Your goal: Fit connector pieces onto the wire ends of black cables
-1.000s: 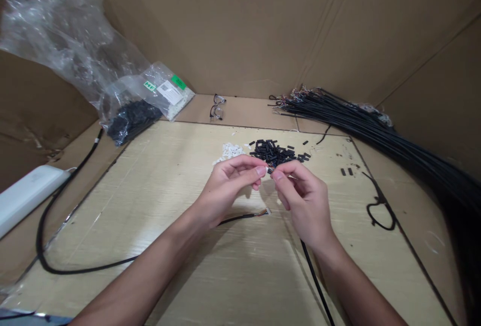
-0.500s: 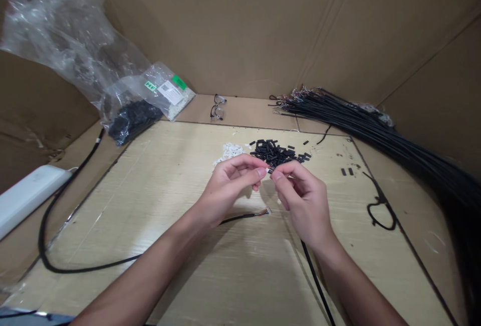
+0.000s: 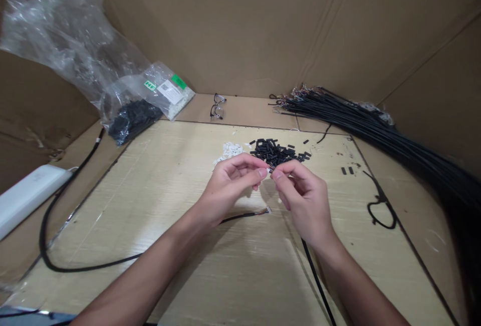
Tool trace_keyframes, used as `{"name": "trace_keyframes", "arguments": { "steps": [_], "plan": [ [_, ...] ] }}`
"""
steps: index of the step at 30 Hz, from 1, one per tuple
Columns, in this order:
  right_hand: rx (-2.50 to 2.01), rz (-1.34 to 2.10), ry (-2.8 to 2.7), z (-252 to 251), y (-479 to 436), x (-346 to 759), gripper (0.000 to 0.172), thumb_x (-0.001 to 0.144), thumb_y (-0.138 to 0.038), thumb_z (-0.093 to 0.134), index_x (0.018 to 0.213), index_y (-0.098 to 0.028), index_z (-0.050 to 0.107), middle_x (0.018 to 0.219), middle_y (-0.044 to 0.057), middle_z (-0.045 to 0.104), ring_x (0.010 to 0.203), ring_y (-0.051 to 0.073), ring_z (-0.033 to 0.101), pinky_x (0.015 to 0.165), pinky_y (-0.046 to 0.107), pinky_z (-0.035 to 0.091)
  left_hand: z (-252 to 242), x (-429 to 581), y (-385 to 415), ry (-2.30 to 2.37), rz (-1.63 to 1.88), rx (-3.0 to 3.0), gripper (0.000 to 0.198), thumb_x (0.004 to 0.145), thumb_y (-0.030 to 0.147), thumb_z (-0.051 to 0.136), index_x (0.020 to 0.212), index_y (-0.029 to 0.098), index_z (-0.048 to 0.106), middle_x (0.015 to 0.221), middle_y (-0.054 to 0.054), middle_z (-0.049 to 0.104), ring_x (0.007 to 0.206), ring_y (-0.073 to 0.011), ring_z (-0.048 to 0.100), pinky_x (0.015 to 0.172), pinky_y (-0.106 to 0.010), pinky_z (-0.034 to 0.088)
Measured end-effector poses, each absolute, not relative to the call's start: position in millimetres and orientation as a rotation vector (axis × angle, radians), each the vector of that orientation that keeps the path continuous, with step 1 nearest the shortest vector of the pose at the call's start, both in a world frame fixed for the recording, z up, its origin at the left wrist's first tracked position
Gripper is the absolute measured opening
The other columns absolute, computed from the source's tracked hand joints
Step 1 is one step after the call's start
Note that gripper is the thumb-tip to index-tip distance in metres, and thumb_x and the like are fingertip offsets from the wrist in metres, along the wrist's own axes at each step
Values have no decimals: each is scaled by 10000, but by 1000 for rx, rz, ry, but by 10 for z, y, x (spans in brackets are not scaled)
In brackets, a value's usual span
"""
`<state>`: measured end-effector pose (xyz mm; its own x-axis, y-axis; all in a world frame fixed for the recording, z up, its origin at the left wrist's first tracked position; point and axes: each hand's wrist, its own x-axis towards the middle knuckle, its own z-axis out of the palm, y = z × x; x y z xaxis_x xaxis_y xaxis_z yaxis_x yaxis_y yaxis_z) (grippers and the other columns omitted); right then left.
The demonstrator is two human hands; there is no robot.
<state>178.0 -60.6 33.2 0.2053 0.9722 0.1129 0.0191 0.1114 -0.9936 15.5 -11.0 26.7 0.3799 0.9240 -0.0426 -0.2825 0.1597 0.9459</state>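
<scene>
My left hand and my right hand meet fingertip to fingertip over the pale board, both pinched on a small white connector at the end of a black cable. That cable runs down under my right wrist. The cable's other end, with thin wires and a small plug, lies on the board just below my hands. Just beyond my fingers lie a heap of short black tube pieces and a small pile of white connectors.
A thick bundle of black cables fans out along the right side. Clear plastic bags with black parts lean at the back left. A white device and its black cord sit at the left. Cardboard walls surround the board.
</scene>
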Motion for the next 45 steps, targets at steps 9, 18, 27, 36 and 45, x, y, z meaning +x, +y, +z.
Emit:
{"name": "trace_keyframes", "arguments": {
  "steps": [9,18,27,36,45],
  "plan": [
    [-1227,947,-1122,343,-603,1784,244,933,-382,773,786,-223,661,527,-95,415,456,81,305,405,216,226,271,149,-109,760,989,1103,208,852,355,966,945,197,867,791,-19,737,694,-122,615,690,-250,525],
    [-1225,921,-1118,318,-599,1788,228,930,-368,773,790,-218,674,549,-87,442,458,79,316,399,216,227,322,169,-119,770,996,1163,241,834,372,972,924,184,852,772,-23,748,656,-122,631,636,-245,549],
    [-1215,924,-1111,322,-596,1788,190,922,-321,758,789,-214,675,549,-94,446,459,77,321,398,206,236,325,168,-118,760,997,1124,261,810,363,997,925,176,858,762,-20,752,642,-116,648,611,-230,560],
    [-1252,816,-1179,307,-604,1789,186,937,-301,734,786,-204,688,613,-52,553,499,84,387,438,212,278,349,180,-119,783,991,1106,254,719,249,1034,882,162,858,711,-4,748,625,-104,648,604,-195,577],
    [-1285,666,-1286,229,-625,1793,165,986,-251,690,827,-214,715,665,-31,649,539,104,480,505,240,373,315,194,-131,779,990,1139,257,774,298,1007,880,152,824,720,-8,764,614,-99,689,615,-192,624]
  ]
}}
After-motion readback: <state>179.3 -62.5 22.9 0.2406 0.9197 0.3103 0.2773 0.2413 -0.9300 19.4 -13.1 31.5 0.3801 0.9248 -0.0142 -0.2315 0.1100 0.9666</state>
